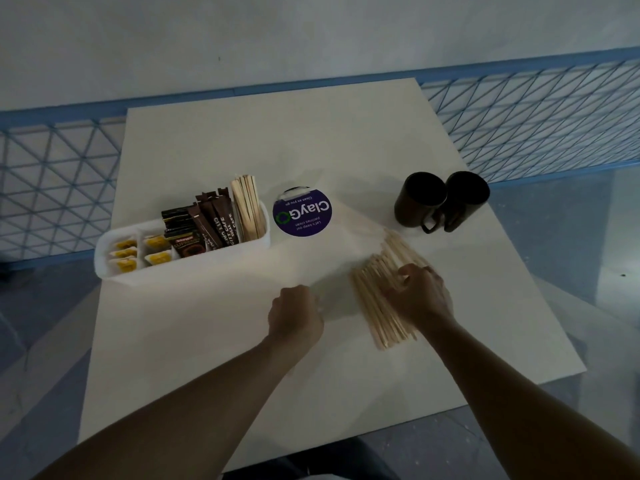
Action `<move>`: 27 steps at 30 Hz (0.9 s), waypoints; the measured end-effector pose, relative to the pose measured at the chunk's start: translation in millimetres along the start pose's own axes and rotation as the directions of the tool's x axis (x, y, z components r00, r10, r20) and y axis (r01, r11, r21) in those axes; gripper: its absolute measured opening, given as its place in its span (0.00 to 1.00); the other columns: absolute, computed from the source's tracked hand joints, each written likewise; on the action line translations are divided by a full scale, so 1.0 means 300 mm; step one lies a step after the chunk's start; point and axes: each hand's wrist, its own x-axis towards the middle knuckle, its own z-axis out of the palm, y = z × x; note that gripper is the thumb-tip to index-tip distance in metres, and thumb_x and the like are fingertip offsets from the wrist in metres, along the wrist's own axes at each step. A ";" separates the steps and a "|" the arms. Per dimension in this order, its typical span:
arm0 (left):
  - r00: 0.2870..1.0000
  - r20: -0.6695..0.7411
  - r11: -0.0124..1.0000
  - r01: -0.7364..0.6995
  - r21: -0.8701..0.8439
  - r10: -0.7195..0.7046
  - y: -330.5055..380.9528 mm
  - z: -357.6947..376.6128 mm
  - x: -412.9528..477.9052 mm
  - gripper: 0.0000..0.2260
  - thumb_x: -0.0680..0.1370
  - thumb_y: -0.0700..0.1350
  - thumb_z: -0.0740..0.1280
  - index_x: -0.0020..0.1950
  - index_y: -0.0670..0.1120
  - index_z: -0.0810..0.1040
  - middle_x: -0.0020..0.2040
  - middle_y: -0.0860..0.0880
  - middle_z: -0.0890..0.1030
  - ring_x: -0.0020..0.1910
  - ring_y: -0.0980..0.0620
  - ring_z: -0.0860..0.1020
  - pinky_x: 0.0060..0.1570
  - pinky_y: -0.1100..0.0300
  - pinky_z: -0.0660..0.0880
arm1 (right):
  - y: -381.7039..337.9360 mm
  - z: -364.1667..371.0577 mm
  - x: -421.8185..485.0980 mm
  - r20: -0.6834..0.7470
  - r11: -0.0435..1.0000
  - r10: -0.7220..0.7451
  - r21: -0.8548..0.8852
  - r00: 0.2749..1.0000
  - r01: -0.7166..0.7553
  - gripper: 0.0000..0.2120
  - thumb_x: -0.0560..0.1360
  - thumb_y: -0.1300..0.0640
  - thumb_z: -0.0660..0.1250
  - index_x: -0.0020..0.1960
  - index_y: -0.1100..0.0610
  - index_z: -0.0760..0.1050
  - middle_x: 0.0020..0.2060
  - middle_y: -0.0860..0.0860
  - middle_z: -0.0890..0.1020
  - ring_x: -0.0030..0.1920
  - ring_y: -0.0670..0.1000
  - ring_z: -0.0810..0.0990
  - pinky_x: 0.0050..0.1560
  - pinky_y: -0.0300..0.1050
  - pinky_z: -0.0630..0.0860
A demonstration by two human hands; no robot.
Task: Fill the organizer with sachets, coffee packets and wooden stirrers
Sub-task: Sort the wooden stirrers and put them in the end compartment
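I get just one camera, and it sits on the person's head. It looks forward and down at the flat white square table (207, 341) from close up. The bare arms come in from the bottom edge. The left hand (296, 317) and the right hand (420, 296), which is on the pile of pale wooden stirrers (377, 317), sit mid-picture. The blue wire fence (519, 126) and the pale wall (311, 36) fill the top.

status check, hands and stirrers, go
Right hand gripping loose wooden stirrers. Left hand curled, hold unclear. Organizer partly stocked. Mugs stand clear of path.
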 end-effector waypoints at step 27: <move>0.999 -0.028 0.999 -0.016 0.044 0.017 0.029 0.009 0.022 0.09 0.74 0.41 0.69 0.53 0.41 0.79 0.51 0.43 0.82 0.52 0.41 0.80 0.45 0.55 0.76 | -0.083 0.020 -0.036 0.112 0.987 -0.108 0.129 0.988 0.093 0.04 0.74 0.61 0.64 0.44 0.57 0.78 0.36 0.51 0.77 0.34 0.46 0.73 0.29 0.38 0.66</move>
